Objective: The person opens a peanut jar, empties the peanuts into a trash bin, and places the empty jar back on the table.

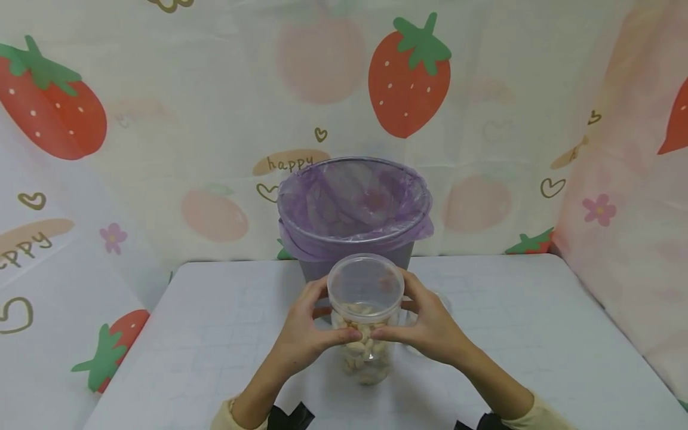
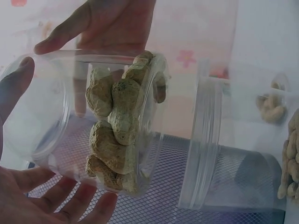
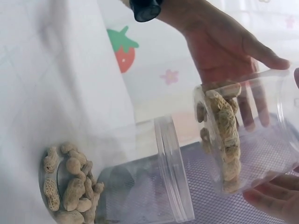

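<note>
My left hand [image 1: 306,331] and right hand [image 1: 430,328] together grip a clear plastic jar [image 1: 365,292] from both sides, thumbs at the front. In the left wrist view, peanuts in the shell [image 2: 124,109] lie in a layer at its bottom. Below it a second clear jar [image 3: 140,172] stands on the table with more peanuts [image 3: 77,184] at its base. A gap shows between the two jars in both wrist views. From the head view the upper jar and the hands partly hide the lower one.
Close behind the jars stands a mesh bin [image 1: 400,254] lined with a purple plastic bag [image 1: 344,209]. A clear round thing [image 1: 445,301] lies on the white table [image 1: 226,334], mostly hidden behind the right hand. Strawberry-printed cloth [image 1: 226,119] hangs behind and at both sides.
</note>
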Tool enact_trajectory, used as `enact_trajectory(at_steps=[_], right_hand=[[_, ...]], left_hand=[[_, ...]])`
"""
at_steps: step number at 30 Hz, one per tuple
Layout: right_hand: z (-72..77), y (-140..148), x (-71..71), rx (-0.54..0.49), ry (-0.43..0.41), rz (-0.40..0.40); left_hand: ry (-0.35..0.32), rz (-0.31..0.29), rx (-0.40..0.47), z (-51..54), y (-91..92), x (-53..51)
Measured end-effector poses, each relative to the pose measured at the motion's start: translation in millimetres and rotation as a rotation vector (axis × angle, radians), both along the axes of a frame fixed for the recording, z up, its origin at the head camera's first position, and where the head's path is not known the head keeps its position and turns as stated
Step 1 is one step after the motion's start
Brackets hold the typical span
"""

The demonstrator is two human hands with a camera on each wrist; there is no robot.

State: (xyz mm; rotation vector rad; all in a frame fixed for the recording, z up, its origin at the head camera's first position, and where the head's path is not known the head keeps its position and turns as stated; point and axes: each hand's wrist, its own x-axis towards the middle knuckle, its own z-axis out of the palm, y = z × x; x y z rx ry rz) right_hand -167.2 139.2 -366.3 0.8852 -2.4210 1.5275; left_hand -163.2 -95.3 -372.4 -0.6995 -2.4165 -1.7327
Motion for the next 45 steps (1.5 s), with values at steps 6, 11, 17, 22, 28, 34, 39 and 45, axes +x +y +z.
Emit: enact_trajectory(at_steps=[6, 11, 17, 22, 28, 34, 39, 45], right_hand=[[-0.2, 3.0, -1.6, 0.003, 0.010, -0.005], [-0.1, 4.2, -1.0, 0.003, -0.001, -0.003], [-2.7, 6.1, -0.3, -0.010, -0.032, -0.002], [-4.6, 7.2, -0.5, -0.014, -0.036, 0.015], [-4.6, 7.8, -0.1, -0.013, -0.038, 0.012], [-6.9, 7.9, -0.8, -0.016, -0.038, 0.019], [-6.7, 8.3, -0.8, -0.018, -0.034, 0.023], [-4.9, 8.0, -0.2, -0.030, -0.046, 0.040]], left_hand=[[-0.006, 0.002, 0.003, -2.3, 3.3, -0.6], [0.002, -0.001, 0.010, -3.4, 5.4, -1.4], [0.023, -0.045, 0.042, -2.9, 7.2, -1.2], [0.029, -0.076, 0.069, -3.8, 7.8, -1.9], [0.038, -0.105, 0.070, -5.4, 7.6, -2.4], [0.004, -0.127, 0.059, -5.4, 7.0, -1.9], [-0.013, -0.123, 0.034, -6.9, 8.4, -2.6], [-0.002, -0.124, 0.041, -8.3, 9.7, -3.8]])
